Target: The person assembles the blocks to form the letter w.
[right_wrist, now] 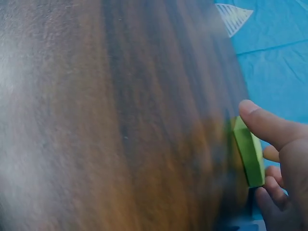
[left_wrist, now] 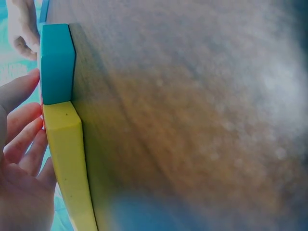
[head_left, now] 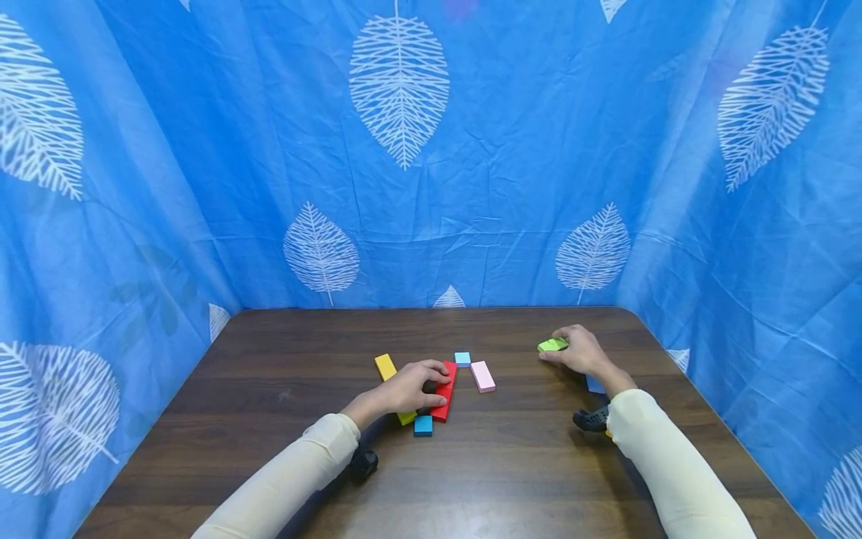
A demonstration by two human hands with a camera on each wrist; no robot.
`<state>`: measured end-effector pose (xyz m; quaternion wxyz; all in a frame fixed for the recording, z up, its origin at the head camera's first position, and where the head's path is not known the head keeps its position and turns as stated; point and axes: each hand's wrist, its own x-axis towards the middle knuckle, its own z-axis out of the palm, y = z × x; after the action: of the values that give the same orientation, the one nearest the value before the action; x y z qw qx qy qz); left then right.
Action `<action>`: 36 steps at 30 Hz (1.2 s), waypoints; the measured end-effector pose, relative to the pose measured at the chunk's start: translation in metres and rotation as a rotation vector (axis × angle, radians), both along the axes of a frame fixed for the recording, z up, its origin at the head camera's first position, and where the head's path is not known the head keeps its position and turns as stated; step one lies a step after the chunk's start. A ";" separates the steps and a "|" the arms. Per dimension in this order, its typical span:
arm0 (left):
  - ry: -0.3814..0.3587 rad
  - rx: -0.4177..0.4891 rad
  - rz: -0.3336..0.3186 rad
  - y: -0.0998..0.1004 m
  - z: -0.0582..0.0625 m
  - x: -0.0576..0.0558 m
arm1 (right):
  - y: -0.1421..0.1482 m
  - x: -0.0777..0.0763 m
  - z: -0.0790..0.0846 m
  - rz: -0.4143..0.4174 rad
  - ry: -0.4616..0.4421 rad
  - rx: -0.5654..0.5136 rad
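Note:
In the head view, my left hand (head_left: 406,386) reaches over a yellow block (head_left: 385,365) and touches a long red block (head_left: 441,411) with fingertips and thumb. Its fingers look loosely extended in the left wrist view, partly behind the yellow block and a teal block (left_wrist: 57,65). That teal block lies at the near ends of the yellow and red ones. My right hand (head_left: 582,350), farther right, pinches a light green block (head_left: 551,345) between thumb and fingers. Whether the green block touches the table is hard to tell.
A light blue block (head_left: 462,358) and a pink block (head_left: 483,376) lie just right of the red one. Another blue block (head_left: 595,385) shows partly under my right wrist. The dark wooden table (head_left: 512,479) ends at a blue leaf-patterned curtain (head_left: 471,187).

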<state>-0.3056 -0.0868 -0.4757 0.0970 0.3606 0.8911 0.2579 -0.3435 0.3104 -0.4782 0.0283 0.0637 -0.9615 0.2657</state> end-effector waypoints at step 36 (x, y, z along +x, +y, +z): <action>0.025 -0.006 0.012 0.002 -0.010 0.002 | -0.039 0.026 0.011 0.306 0.037 -0.145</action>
<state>-0.3031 -0.0849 -0.4857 0.0855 0.3582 0.8951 0.2512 -0.3171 0.2714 -0.4667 0.0097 0.2120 -0.9183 0.3341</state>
